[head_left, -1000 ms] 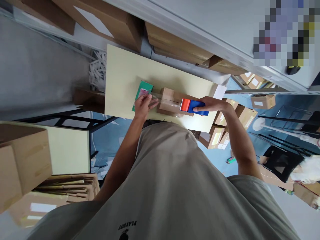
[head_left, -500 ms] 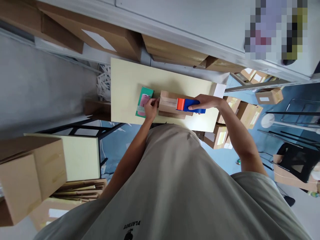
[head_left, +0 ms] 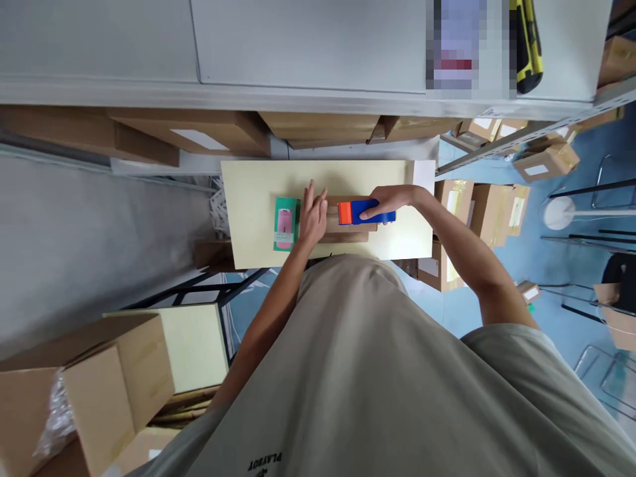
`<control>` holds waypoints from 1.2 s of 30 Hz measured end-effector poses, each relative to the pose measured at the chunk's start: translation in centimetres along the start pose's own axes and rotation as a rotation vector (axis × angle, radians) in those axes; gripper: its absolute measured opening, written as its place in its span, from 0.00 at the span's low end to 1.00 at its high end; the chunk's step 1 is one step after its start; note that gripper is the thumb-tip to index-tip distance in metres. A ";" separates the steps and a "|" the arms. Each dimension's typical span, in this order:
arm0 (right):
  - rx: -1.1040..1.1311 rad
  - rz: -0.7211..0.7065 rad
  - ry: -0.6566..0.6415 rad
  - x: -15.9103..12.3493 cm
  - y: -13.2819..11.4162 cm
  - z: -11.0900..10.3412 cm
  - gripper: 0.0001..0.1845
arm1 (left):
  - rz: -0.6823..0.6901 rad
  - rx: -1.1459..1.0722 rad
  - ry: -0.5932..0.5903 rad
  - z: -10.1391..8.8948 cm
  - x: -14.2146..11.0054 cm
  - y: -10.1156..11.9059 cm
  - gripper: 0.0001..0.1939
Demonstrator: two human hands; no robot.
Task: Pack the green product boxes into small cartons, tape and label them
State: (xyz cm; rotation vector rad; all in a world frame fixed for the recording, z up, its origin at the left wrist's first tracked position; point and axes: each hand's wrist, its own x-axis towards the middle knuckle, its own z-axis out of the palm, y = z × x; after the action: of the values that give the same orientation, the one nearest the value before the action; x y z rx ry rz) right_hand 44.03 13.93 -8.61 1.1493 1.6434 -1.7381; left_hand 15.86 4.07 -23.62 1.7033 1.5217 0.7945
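A small cardboard box [head_left: 342, 228] lies on the pale yellow table [head_left: 258, 179] in front of me. My right hand [head_left: 385, 202] is wrapped around a blue and orange tape dispenser [head_left: 358, 212], held over the box's top. With fingers stretched out, my left hand [head_left: 314, 215] lies flat against the left end of the box and holds nothing. Just left of that hand is a green box with a pink picture [head_left: 285, 225]. Part of the cardboard box is hidden beneath the dispenser and both hands.
Behind the table runs a grey shelf [head_left: 308, 96] with large cartons [head_left: 322, 126] under it. A black and yellow tool [head_left: 529, 53] lies on the shelf's right. An open carton [head_left: 119, 371] stands at the lower left, and stacked cartons [head_left: 454, 199] at the right.
My left hand has gone from bent fingers at the box's end to flat, stretched fingers on it. The dispenser in my right hand has shifted slightly left. The view has turned.
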 end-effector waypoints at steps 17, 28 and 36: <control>-0.028 0.100 0.060 -3.6 0.7 1.5 0.44 | 0.012 0.158 -0.080 2.0 -0.2 2.3 0.44; -0.056 0.380 0.121 -13.2 8.8 0.4 0.40 | -0.015 0.137 -0.086 2.3 0.0 2.4 0.43; -0.050 0.517 0.205 -8.3 9.3 2.9 0.37 | -0.013 0.107 -0.071 2.3 0.1 2.5 0.46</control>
State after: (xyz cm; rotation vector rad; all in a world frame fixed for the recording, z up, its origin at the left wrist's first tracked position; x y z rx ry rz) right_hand 55.28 7.99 -7.17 1.5994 1.3264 -1.2777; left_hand 19.13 3.78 -22.80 1.7783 1.5491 0.6494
